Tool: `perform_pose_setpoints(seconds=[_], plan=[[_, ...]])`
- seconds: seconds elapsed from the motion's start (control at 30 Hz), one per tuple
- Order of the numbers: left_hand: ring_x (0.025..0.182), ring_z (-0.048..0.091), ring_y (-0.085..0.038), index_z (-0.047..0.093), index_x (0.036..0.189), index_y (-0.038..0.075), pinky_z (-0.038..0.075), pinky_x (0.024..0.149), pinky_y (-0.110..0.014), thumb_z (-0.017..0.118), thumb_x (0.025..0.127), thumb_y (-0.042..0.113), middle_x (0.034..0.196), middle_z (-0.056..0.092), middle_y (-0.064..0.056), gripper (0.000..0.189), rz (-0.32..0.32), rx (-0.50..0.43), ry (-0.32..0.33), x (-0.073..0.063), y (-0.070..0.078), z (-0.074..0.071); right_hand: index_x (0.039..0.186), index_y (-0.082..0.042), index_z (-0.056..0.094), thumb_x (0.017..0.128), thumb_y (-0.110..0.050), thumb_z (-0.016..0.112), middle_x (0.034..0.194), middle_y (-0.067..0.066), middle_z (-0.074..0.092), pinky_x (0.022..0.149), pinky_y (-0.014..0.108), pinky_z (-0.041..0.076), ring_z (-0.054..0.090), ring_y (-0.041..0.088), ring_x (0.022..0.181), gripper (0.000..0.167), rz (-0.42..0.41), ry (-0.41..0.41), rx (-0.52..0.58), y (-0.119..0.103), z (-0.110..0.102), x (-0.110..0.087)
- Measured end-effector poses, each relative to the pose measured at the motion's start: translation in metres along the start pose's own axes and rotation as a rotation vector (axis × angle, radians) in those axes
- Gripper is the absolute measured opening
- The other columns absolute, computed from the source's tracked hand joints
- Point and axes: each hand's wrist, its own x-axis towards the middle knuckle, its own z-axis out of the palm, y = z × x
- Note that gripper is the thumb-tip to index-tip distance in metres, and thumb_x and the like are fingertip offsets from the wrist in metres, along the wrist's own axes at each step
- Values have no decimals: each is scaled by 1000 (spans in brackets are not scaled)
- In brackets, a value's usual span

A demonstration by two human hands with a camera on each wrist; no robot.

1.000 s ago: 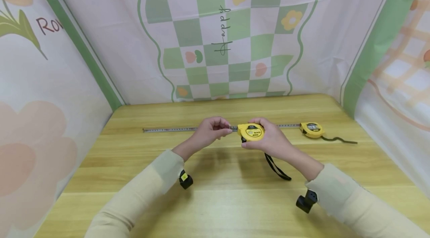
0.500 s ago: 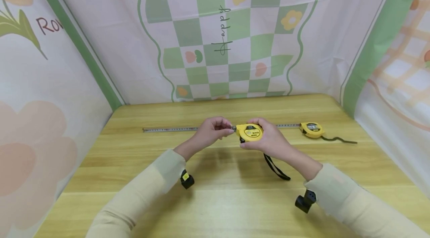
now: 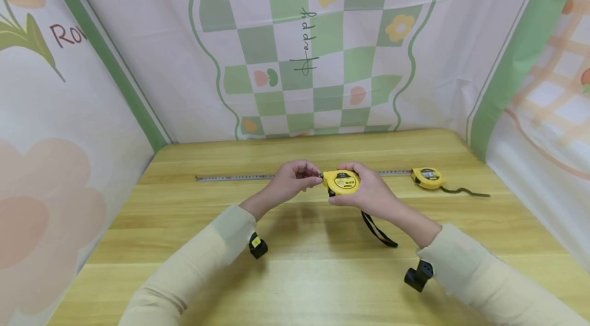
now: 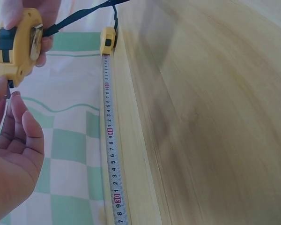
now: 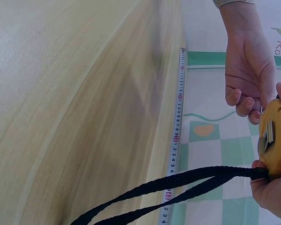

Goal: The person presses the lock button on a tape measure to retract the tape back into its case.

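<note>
My right hand (image 3: 377,194) grips a yellow tape measure (image 3: 343,182) above the table, a black wrist strap (image 3: 379,231) hanging from it. At the front of that case, my left hand (image 3: 290,182) pinches the metal end of its blade (image 4: 8,91) between thumb and fingers. Very little blade shows between the fingers and the case. Behind both hands, a second yellow tape measure (image 3: 428,177) lies on the table with its blade (image 3: 230,178) drawn out to the left. The hands hide part of that long blade in the head view.
A dark cord (image 3: 465,191) trails right from the lying tape measure. The wooden table (image 3: 304,285) has its back edge against a patterned cloth (image 3: 295,101), with more cloth at both sides. Black wrist cameras (image 3: 258,246) hang under the sleeves.
The held tape measure has moved slightly left toward my left hand. The stretch of blade between case and fingers has shortened. The lying tape measure has not moved.
</note>
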Motion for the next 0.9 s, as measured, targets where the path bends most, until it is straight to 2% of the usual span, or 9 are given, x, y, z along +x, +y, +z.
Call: perform_pose_setpoints(seconds=[0.23,0.9], plan=[[73,56,-14,65,101,4,46,61,-24,67,93,12,89,64,-6,12,9,-1,-3,-1,0,0,132,-3,47,72,-31,88,112,15,57,74,36,52,58,25,90,77,0,-7,1,-1,1,0],[76,57,-15,65,107,2,47,62,-24,63,95,10,94,65,-6,15,18,-35,-53,-4,0,-1,130,-3,48,72,-28,88,113,14,57,75,36,51,58,25,92,75,-4,-8,6,-1,4,0]])
